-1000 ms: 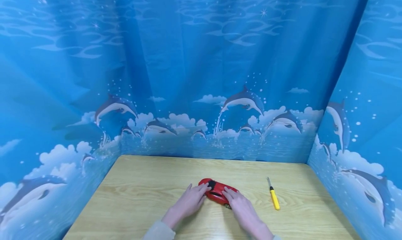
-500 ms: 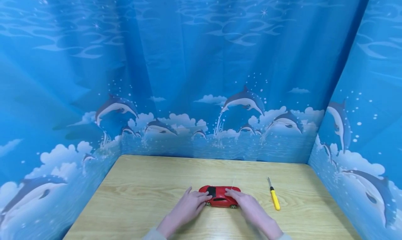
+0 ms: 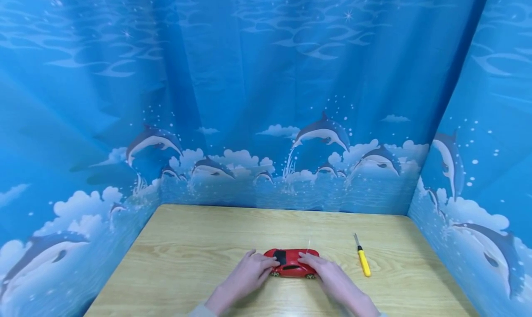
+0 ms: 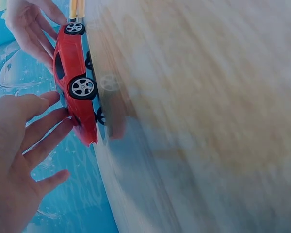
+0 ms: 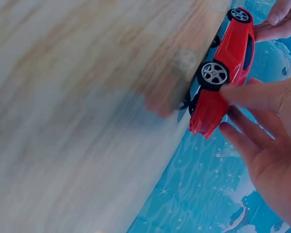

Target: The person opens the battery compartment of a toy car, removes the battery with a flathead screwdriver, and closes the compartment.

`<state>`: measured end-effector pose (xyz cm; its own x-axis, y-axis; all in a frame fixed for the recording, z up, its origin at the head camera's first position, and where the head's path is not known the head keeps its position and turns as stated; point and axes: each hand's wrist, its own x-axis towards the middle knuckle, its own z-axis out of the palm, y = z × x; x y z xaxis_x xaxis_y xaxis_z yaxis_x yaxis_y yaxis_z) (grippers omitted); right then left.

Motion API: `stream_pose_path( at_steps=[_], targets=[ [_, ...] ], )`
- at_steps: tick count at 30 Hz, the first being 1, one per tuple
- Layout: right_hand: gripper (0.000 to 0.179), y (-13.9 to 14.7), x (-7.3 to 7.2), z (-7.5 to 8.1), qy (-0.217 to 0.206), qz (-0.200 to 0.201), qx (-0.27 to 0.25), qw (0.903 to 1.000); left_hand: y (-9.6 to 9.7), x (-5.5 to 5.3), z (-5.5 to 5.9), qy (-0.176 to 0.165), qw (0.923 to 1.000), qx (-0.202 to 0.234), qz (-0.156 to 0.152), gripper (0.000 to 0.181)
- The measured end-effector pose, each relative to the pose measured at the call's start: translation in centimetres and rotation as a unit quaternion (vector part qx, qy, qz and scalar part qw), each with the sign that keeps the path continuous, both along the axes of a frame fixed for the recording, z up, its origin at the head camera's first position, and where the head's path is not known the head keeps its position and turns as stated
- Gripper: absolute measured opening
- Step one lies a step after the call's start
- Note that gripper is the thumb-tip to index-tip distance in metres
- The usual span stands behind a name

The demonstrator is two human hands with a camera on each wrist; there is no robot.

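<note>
A red toy car (image 3: 293,267) with a black window panel stands sideways on the wooden table. Its silver-spoked wheels (image 4: 82,87) are turned toward the person. At the car's left end, my left hand (image 3: 249,271) touches the body with loosely spread, relaxed fingers. My right hand (image 3: 330,273) is at the other end. In the right wrist view its thumb lies on the side by a wheel, with the fingers over the top. A thin upright line, like an antenna, rises near that end.
Right of the car lies a slim tool with a yellow handle (image 3: 364,263), a black collar and a thin metal shaft; its exact kind is unclear. A blue dolphin-print curtain (image 3: 266,100) hangs behind and beside the wooden table (image 3: 187,243).
The car has turned from slanting to lying straight across the table and shifted slightly toward the person. Both hands have stayed on it. The yellow-handled tool has not moved.
</note>
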<state>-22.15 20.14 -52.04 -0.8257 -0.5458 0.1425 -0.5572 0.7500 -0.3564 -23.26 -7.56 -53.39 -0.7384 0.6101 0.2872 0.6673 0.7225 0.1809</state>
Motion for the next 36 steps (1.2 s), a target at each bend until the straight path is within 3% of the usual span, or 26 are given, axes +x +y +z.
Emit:
stream_pose_path(
  at_steps=[6, 9, 16, 20, 27, 36],
  targets=[
    [0.064, 1.0, 0.0, 0.0, 0.040, 0.009, -0.001, 0.9992, -0.2, -0.3, 0.0, 0.028, 0.9995, 0.011, -0.005, 0.031],
    [0.065, 1.7, -0.2, -0.3, 0.074, 0.023, 0.006, 0.9970, -0.3, -0.4, -0.2, 0.036, 0.9993, 0.007, -0.004, 0.041],
    [0.069, 2.5, -1.1, -1.0, 0.097, 0.054, 0.034, 0.9932, -0.4, -0.8, -0.9, -0.032, 0.9987, -0.034, 0.021, 0.074],
    [0.066, 2.5, -1.4, -1.2, 0.123, 0.062, 0.050, 0.9892, -0.3, -0.9, -1.1, -0.024, 0.9990, -0.034, 0.017, 0.076],
    [0.063, 2.0, -2.2, -1.6, 0.194, 0.093, 0.070, 0.9740, -0.1, -1.2, -1.1, -0.003, 0.9994, -0.031, 0.011, 0.075],
    [0.068, 1.9, -2.8, -1.7, 0.199, 0.099, 0.076, 0.9720, -0.4, -1.5, -1.3, 0.012, 0.9999, -0.012, -0.002, 0.072]
  ],
)
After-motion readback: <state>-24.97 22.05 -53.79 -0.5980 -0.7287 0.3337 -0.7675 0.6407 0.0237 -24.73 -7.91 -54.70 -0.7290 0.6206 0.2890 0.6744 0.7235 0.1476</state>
